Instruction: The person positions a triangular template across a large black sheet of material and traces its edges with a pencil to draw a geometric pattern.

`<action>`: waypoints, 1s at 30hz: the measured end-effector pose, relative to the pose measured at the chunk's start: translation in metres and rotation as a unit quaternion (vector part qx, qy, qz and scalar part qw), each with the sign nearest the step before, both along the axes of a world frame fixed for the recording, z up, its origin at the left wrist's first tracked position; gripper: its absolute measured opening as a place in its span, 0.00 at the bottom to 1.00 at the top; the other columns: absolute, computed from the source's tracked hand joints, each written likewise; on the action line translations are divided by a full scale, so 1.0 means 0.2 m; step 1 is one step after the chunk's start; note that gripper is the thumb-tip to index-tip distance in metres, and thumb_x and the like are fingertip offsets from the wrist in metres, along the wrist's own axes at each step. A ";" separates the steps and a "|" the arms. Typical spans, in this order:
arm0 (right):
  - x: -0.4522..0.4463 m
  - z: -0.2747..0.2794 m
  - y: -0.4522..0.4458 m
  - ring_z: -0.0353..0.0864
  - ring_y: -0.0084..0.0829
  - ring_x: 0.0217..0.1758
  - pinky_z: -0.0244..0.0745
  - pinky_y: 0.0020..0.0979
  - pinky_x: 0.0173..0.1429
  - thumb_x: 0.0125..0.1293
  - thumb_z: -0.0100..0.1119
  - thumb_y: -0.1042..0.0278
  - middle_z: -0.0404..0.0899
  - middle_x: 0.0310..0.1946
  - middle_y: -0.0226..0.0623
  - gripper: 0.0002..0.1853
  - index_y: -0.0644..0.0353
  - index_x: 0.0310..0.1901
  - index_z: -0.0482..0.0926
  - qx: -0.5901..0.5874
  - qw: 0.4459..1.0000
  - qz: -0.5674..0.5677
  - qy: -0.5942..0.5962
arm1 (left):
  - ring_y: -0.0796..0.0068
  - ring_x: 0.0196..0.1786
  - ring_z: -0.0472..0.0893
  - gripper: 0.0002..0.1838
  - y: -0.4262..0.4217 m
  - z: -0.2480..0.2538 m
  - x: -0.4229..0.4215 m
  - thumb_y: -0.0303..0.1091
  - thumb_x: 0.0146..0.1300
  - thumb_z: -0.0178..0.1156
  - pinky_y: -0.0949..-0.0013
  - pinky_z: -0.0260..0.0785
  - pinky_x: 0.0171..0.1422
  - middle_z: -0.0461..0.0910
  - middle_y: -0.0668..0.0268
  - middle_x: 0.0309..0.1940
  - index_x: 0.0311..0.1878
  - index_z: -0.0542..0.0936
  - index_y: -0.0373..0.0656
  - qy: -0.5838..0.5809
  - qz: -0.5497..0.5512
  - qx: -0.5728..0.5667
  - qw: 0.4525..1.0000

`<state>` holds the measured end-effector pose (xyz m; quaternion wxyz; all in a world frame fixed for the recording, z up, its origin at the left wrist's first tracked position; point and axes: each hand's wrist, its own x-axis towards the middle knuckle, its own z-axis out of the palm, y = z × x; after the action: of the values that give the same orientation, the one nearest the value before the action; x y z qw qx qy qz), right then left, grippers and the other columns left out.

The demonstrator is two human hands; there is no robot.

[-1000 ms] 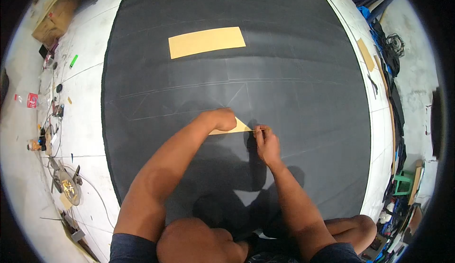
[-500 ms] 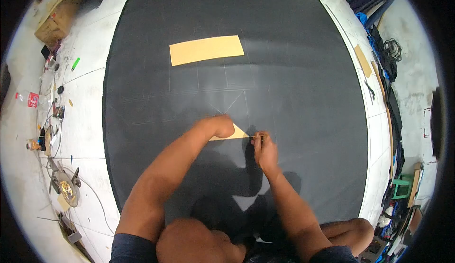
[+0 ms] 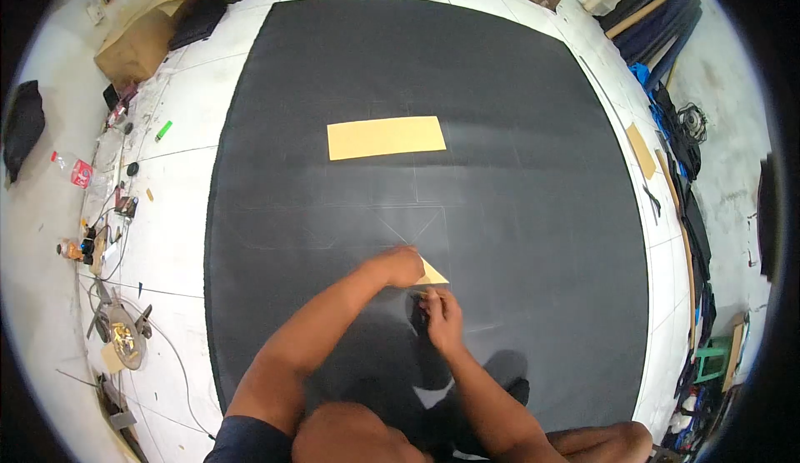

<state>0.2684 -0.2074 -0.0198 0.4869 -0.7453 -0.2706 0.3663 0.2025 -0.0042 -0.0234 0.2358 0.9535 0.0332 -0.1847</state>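
A large black sheet of fabric-like material (image 3: 533,230) covers the floor, with thin pale lines drawn on it. My left hand (image 3: 400,266) is closed and presses a yellow triangular template (image 3: 432,275) flat on the sheet, hiding its left part. Just below the template's lower edge, my right hand (image 3: 444,320) pinches a thin pencil-like tool (image 3: 422,294), mostly hidden by the fingers. Farther up the sheet lies a yellow rectangular template (image 3: 387,139).
White floor tiles (image 3: 179,205) surround the sheet. At the left are a green lighter (image 3: 163,131), a plastic bottle (image 3: 73,170), cables and a dish of small brass-coloured pieces (image 3: 125,342). Fabric rolls (image 3: 658,25) and a green stool (image 3: 711,360) stand at the right.
The view has shifted, so the sheet appears lower. My right hand has moved left along the triangle's lower edge, away from its right corner. My left hand stays on the template.
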 end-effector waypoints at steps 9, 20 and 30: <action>0.03 0.04 -0.34 0.83 0.31 0.45 0.79 0.35 0.55 0.86 0.45 0.61 0.84 0.47 0.43 0.17 0.64 0.62 0.76 -0.008 0.992 0.027 -0.119 | 0.55 0.69 0.74 0.23 -0.16 0.06 -0.28 0.26 0.67 0.56 0.51 0.69 0.72 0.77 0.59 0.63 0.66 0.82 0.46 -0.131 0.259 -0.060 0.955; -0.14 0.06 -0.24 0.82 0.55 0.51 0.76 0.45 0.57 0.82 0.51 0.64 0.82 0.45 0.51 0.12 0.63 0.51 0.80 -0.007 0.973 0.114 -0.200 | 0.56 0.59 0.75 0.25 -0.28 -0.01 -0.65 0.54 0.62 0.71 0.48 0.60 0.67 0.82 0.59 0.53 0.49 0.88 0.39 -0.168 0.512 0.230 0.811; -0.12 0.12 0.00 0.80 0.53 0.59 0.74 0.48 0.62 0.76 0.58 0.63 0.82 0.55 0.48 0.11 0.62 0.50 0.79 0.041 0.905 0.290 -0.308 | 0.56 0.67 0.71 0.25 -0.48 -0.04 -0.66 0.41 0.71 0.60 0.38 0.50 0.80 0.76 0.59 0.58 0.68 0.79 0.44 -0.220 0.514 0.192 0.807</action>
<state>0.2441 -0.2065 0.0051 0.2818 -0.6890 -0.6260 0.2324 0.0706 -0.1008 -0.0312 0.1099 0.8381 0.5000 0.1884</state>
